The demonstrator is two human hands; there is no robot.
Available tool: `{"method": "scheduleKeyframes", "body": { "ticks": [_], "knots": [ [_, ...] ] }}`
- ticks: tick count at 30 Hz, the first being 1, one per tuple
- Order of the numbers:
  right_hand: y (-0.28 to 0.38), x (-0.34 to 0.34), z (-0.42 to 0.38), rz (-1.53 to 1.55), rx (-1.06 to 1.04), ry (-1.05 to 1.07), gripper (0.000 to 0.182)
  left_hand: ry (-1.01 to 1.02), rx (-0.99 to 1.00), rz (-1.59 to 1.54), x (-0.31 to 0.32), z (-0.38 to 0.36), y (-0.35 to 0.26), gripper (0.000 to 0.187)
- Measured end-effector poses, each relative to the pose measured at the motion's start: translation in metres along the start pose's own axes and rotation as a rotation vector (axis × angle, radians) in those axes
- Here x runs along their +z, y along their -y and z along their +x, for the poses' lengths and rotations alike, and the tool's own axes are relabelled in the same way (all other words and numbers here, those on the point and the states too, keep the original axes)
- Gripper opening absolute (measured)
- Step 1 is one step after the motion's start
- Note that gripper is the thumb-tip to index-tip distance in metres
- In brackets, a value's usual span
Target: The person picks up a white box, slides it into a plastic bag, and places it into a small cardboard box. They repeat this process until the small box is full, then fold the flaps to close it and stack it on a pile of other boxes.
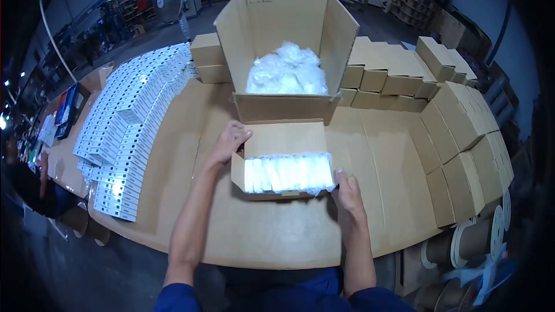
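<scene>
A small cardboard box (283,138) stands in front of me with its lid raised at the back. A row of white packets (289,173) fills it, with clear plastic wrap showing at the right end. At the upper left corner, my left hand (229,141) has its fingers curled and its thumb against the raised lid's edge. The left side flap (237,171) sticks outward. My right hand (349,193) is closed at the box's right end, where its fingers partly hide the side flap.
Behind the box, a large open carton (283,108) holds crumpled clear plastic. Stacked white printed boxes (130,110) line the table's left side. Closed brown boxes (462,138) are piled along the right and back right. Another person's arm (43,167) shows at far left.
</scene>
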State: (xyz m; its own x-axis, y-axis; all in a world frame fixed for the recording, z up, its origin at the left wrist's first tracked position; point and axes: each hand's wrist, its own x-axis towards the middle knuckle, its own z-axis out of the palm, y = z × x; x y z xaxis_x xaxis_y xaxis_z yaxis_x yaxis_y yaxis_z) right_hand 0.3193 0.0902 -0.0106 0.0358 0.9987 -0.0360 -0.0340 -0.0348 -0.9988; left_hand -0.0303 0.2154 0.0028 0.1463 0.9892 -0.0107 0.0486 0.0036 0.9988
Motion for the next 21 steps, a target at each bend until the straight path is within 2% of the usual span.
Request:
{"method": "scheduleKeyframes", "body": {
  "ticks": [1, 2, 3, 5, 6, 8, 10, 12, 15, 17, 19, 21],
  "knots": [
    [-0.004, 0.002, -0.003, 0.171, 0.048, 0.028, 0.049, -0.121, 0.04, -0.018, 0.008, -0.005, 0.018, 0.026],
    [-0.003, 0.0, -0.005, 0.118, -0.004, 0.052, 0.06, -0.119, 0.075, -0.116, 0.011, -0.007, 0.033, 0.024],
    [-0.002, -0.001, -0.008, 0.067, -0.057, 0.074, 0.082, -0.113, 0.11, -0.213, 0.015, -0.009, 0.046, 0.023],
    [-0.023, -0.021, 0.004, -0.352, -0.201, 0.191, 0.105, -0.135, 0.105, -0.274, 0.028, -0.029, 0.036, 0.023],
    [0.008, -0.012, 0.009, -0.44, -0.119, 0.239, 0.126, -0.079, 0.041, -0.225, 0.027, -0.034, 0.043, 0.039],
    [0.007, -0.012, 0.023, -0.467, -0.114, 0.309, 0.126, 0.027, 0.18, -0.153, 0.022, -0.042, 0.059, 0.054],
    [-0.01, -0.013, 0.04, -0.477, -0.209, 0.386, 0.124, 0.092, 0.168, -0.271, 0.04, -0.068, 0.026, 0.096],
    [-0.004, -0.014, 0.043, -0.459, -0.252, 0.37, 0.115, -0.054, 0.207, -0.227, 0.068, -0.097, -0.009, 0.118],
    [0.002, -0.013, 0.046, -0.514, -0.325, 0.376, 0.104, 0.044, 0.279, 0.026, 0.05, -0.101, 0.017, 0.157],
    [0.01, -0.011, 0.048, -0.626, -0.318, 0.4, 0.101, -0.003, 0.33, 0.408, 0.048, -0.112, 0.012, 0.16],
    [0.038, -0.001, 0.042, -0.783, -0.253, 0.418, 0.102, 0.0, 0.294, 0.533, 0.054, -0.114, -0.015, 0.159],
    [0.049, 0.01, 0.041, -0.816, -0.202, 0.4, 0.099, 0.008, 0.253, 0.647, 0.06, -0.112, -0.032, 0.157]
  ]
}}
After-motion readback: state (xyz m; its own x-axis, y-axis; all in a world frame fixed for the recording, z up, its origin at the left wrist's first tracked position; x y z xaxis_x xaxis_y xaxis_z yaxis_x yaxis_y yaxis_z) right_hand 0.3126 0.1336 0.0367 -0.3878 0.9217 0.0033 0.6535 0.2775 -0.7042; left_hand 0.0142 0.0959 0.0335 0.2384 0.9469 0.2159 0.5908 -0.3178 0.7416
